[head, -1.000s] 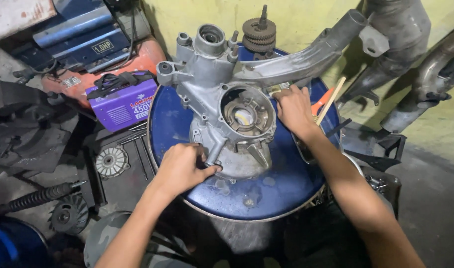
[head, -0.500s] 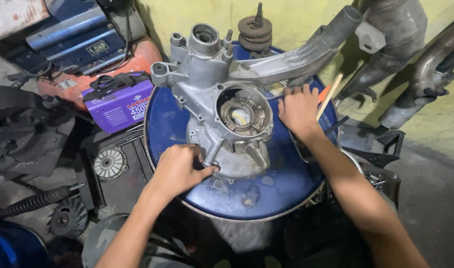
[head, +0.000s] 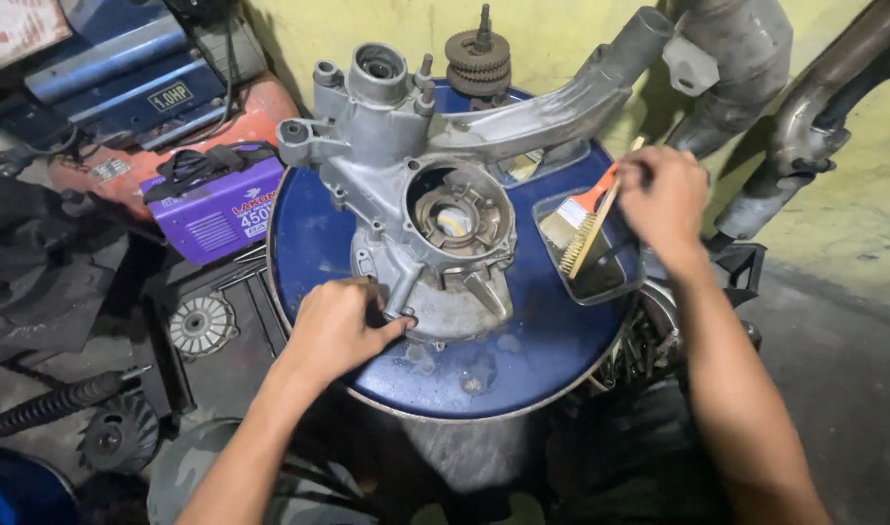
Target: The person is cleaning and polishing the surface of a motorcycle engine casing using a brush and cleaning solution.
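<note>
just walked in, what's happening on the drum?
A person is working on a grey engine casing lying on top of a blue drum. The left hand grips the casing's lower edge. The right hand holds a paintbrush with its bristles over a small clear tray beside the casing. A stack of gears stands at the far edge of the drum, and a purple box-shaped machine sits on the floor to the left.

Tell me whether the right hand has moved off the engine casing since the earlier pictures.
Yes. The right hand has shifted away from the engine casing toward the drum's right edge, and now holds a brush over a small tray.
</note>
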